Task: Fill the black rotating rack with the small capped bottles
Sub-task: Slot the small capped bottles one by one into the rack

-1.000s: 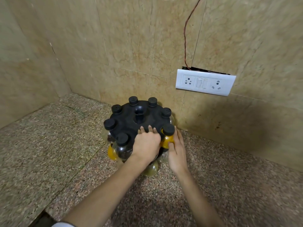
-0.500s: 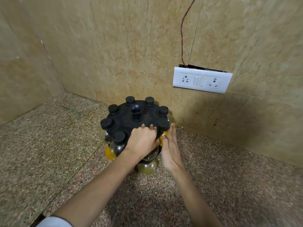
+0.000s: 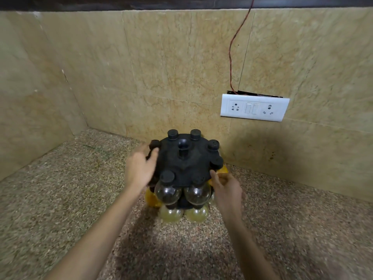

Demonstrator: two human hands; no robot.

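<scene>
Back in the corner of the speckled granite counter (image 3: 60, 199), right against the beige tiled wall (image 3: 181, 67), sits the round black plastic rotating rack (image 3: 187, 160), and its top ring of slots looks pretty much full of small round-bellied bottles with black caps (image 3: 167, 176). The left hand (image 3: 139, 168) is open with fingers spread, cupping the rack's left edge, and the right hand (image 3: 227, 188) is loosely open at the lower right rim, fingertips just touching it. Neither is gripping a bottle. My guess is they're flanking it like that to spin or steady the carousel and check for empty slots (makes sense with a rack that turns). A lower tier of yellowish bottles (image 3: 171, 214) peeks out underneath, but the top disc hides most of it, so I can't count them. The left hand also covers a cap or two, and both hands are a bit blurred. The white switch-and-socket plate (image 3: 254, 107) sits on the wall well off to the right.
</scene>
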